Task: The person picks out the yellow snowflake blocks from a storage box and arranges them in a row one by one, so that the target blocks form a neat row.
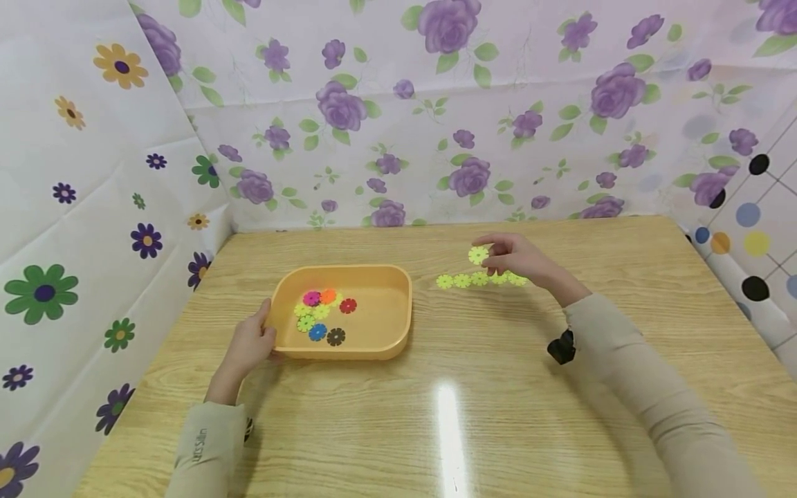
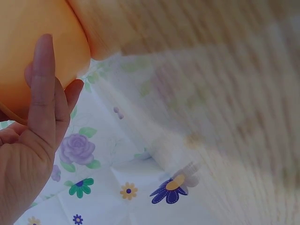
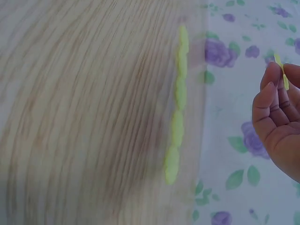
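Observation:
Between thumb and fingertips, my right hand (image 1: 512, 257) pinches a yellow snowflake building disc (image 1: 478, 255), raised just behind a row of yellow discs (image 1: 462, 281) lying on the table. Part of that row is hidden by the hand. The right wrist view shows the held disc (image 3: 281, 71) edge-on, away from the row (image 3: 177, 110). My left hand (image 1: 252, 339) grips the left end of an orange plastic tray (image 1: 380, 339); in the left wrist view its fingers (image 2: 43, 89) lie along the tray's outer wall. Inside are pink, orange, red, blue, black and yellow-green discs (image 1: 306, 323).
The wooden table (image 1: 373, 429) runs up to a flower-patterned sheet (image 1: 398, 138) at the back. Another flowered sheet (image 1: 81, 221) borders the left side. A dotted covering (image 1: 756, 242) stands along the right edge.

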A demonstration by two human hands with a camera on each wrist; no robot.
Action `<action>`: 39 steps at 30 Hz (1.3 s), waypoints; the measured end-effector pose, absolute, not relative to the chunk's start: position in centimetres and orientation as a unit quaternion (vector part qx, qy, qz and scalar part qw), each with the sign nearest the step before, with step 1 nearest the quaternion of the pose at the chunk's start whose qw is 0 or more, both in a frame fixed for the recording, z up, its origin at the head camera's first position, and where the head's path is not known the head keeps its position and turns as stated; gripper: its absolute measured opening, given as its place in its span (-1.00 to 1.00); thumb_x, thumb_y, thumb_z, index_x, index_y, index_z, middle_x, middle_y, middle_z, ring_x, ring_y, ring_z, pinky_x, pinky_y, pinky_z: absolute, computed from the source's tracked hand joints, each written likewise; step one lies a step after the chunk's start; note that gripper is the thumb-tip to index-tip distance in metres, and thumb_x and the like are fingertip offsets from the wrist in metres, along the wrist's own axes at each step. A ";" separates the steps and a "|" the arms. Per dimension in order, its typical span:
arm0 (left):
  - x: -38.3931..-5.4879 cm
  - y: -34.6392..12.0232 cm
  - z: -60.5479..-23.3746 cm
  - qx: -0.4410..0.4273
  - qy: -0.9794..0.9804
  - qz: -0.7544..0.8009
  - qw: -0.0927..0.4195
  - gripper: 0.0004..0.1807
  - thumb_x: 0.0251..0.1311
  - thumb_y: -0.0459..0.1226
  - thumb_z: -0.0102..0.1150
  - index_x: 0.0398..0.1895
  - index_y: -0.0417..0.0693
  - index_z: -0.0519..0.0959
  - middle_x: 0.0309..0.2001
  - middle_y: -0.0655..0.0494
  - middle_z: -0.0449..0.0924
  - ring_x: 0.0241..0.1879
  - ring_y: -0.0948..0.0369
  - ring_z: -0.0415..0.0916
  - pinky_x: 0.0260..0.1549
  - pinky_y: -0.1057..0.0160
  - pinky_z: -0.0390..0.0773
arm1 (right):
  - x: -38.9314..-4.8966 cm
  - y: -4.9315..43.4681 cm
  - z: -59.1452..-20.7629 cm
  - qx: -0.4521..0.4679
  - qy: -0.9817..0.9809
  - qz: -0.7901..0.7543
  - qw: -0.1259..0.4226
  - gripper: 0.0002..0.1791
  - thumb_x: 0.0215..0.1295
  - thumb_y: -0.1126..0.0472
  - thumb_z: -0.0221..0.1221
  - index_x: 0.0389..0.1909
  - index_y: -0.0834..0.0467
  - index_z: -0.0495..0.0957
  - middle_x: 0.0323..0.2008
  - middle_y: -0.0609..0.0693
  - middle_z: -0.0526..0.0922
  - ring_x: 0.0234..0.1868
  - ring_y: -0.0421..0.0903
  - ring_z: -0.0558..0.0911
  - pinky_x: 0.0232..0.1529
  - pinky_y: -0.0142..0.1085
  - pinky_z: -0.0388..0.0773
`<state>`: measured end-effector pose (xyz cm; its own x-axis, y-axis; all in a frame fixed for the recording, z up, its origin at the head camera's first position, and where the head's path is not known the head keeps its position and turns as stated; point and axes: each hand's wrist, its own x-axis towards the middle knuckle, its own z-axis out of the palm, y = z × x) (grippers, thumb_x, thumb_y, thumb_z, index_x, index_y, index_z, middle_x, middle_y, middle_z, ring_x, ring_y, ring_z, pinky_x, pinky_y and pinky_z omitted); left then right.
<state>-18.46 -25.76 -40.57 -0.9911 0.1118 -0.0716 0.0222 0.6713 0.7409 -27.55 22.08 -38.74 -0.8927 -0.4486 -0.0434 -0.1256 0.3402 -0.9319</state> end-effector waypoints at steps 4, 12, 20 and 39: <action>-18.6 -25.8 -40.8 0.037 0.914 0.400 0.053 -0.36 0.18 -0.49 -0.30 0.34 -0.44 -0.16 0.22 -0.56 0.00 -0.65 0.03 0.49 -0.64 0.17 0.61 | -27.9 23.9 -39.7 -0.167 0.816 -0.533 0.144 -0.51 0.25 0.31 0.08 0.21 0.25 0.30 -0.32 0.33 0.52 -0.29 0.24 0.54 -0.30 0.04 0.52; -18.5 -25.8 -40.8 0.037 0.921 0.385 0.049 -0.37 0.18 -0.49 -0.30 0.34 -0.44 -0.14 0.24 -0.54 -0.02 -0.62 0.08 0.48 -0.64 0.20 0.61 | -27.7 26.7 -40.7 -0.150 0.826 -0.526 0.139 -0.49 0.26 0.35 0.06 0.22 0.36 0.26 -0.29 0.40 0.49 -0.33 0.17 0.57 -0.35 -0.06 0.57; -18.5 -25.8 -40.7 0.041 0.921 0.385 0.044 -0.38 0.19 -0.50 -0.28 0.33 -0.46 -0.13 0.19 -0.58 0.05 -0.66 0.08 0.50 -0.66 0.20 0.60 | -27.5 29.1 -41.7 -0.118 0.838 -0.509 0.154 -0.50 0.25 0.37 0.05 0.22 0.37 0.25 -0.31 0.33 0.49 -0.33 0.15 0.57 -0.36 -0.15 0.57; -18.6 -25.8 -40.8 0.032 0.911 0.407 0.058 -0.36 0.18 -0.50 -0.32 0.35 -0.41 -0.17 0.25 -0.54 -0.03 -0.62 0.04 0.50 -0.63 0.17 0.62 | -27.1 31.5 -43.1 -0.069 0.886 -0.420 0.183 -0.51 0.21 0.34 0.07 0.16 0.41 0.31 -0.69 0.01 0.41 -0.67 -0.13 0.32 -0.61 -0.31 0.35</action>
